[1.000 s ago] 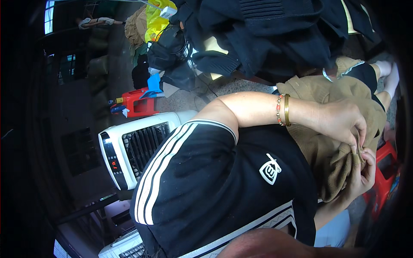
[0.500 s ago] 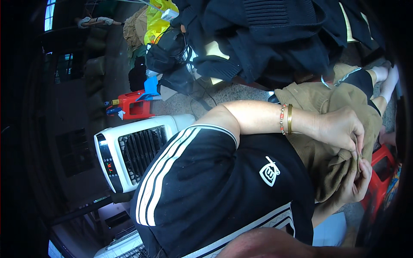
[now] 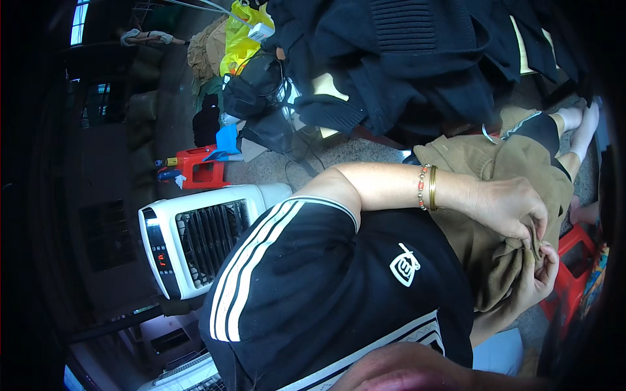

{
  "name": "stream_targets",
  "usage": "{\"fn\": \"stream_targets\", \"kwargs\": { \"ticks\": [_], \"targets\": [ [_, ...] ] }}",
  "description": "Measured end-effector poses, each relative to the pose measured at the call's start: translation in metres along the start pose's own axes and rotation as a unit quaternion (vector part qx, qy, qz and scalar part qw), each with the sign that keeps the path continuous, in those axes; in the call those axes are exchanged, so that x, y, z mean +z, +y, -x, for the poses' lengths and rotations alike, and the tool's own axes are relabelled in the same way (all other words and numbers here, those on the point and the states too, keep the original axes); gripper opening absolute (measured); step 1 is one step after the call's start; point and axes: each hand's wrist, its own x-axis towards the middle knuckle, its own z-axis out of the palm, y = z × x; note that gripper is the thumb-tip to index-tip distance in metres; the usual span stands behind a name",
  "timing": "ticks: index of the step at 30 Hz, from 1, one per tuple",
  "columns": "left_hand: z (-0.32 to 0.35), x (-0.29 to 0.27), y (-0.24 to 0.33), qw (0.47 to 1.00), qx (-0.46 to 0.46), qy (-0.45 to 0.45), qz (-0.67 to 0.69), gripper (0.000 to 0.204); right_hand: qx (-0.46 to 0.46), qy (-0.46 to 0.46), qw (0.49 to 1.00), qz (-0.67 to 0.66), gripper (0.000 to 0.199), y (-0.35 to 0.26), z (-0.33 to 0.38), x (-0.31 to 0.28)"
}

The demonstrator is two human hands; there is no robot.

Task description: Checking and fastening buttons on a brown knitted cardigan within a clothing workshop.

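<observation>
A brown knit garment lies spread over my lap, with bunched folds beneath my hands. My left hand, its wrist wearing a beaded bracelet and gold bangles, pinches an edge of this cloth between thumb and fingers. Just below it in the picture, my right hand grips the same edge with curled fingers. The fingertips of both hands almost meet at the pinched fold. Part of my right forearm is hidden by my black shirt. Anything small between the fingertips cannot be made out.
A large heap of dark navy knitwear lies at the top. At the left stand a white air cooler and a red stool. Another red stool is beside my right hand. A yellow bag and black bag sit further off.
The whole view has shifted slightly. Both hands keep their pinch on the brown garment and appear a little further left, with a small change in the fold between them.
</observation>
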Motion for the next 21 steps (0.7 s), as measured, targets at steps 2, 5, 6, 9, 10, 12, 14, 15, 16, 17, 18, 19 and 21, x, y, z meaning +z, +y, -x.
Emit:
{"fn": "stream_targets", "kwargs": {
  "ticks": [2,5,6,9,10,12,14,15,16,17,18,19,21],
  "targets": [
    [-0.0003,-0.001,-0.0013,1.0,0.003,-0.008,0.002,0.016,0.014,-0.013,1.0,-0.003,0.027,0.0017,-0.0009,-0.0016],
    [-0.0014,-0.0031,-0.0026,0.999,-0.006,-0.033,0.005,0.015,0.029,-0.037,0.999,-0.011,0.026,0.0036,0.0002,-0.0023],
    [-0.0016,-0.0037,-0.003,0.999,-0.016,-0.051,0.004,0.015,0.03,-0.041,0.999,-0.02,0.026,0.0044,0.0007,-0.0025],
    [-0.0015,-0.0039,-0.004,0.999,-0.002,-0.049,0.015,0.015,0.009,-0.046,0.999,-0.02,0.026,0.0073,0.0025,-0.0039],
    [-0.0012,-0.0035,-0.0045,0.999,-0.002,-0.048,0.016,0.015,-0.024,-0.05,0.998,-0.001,0.024,0.0085,0.0028,-0.0046],
    [-0.0006,-0.0022,-0.0055,0.999,0.027,-0.017,0.019,0.015,-0.057,-0.053,0.997,0.02,0.023,0.0098,0.0032,-0.0061],
    [-0.0004,-0.0006,-0.0065,0.999,0.026,-0.012,0.034,0.016,-0.064,-0.041,0.996,0.039,0.022,0.0101,0.003,-0.0074],
    [-0.0003,0.0001,-0.0069,0.999,0.024,-0.007,0.048,0.017,-0.062,-0.041,0.996,0.039,0.022,0.0097,0.0027,-0.0079],
    [-0.0004,0.0004,-0.0072,0.999,0.023,-0.007,0.049,0.017,-0.032,-0.039,0.999,0.005,0.024,0.0089,0.0023,-0.0082],
    [-0.0003,0.0007,-0.0075,0.999,0.028,-0.006,0.045,0.018,-0.001,-0.038,0.999,-0.029,0.025,0.0081,0.0019,-0.0085],
    [-0.0002,0.0008,-0.0075,0.999,0.034,-0.005,0.041,0.018,-0.001,-0.039,0.999,-0.029,0.025,0.0071,0.0015,-0.0087],
    [0.0,0.0007,-0.0076,0.999,0.033,-0.004,0.041,0.018,-0.005,-0.047,0.999,-0.025,0.025,0.0062,0.0011,-0.0089],
    [0.0006,0.0003,-0.0073,0.999,0.02,-0.025,0.04,0.018,-0.008,-0.054,0.998,-0.021,0.025,0.0045,0.0002,-0.0095]
  ]
}}
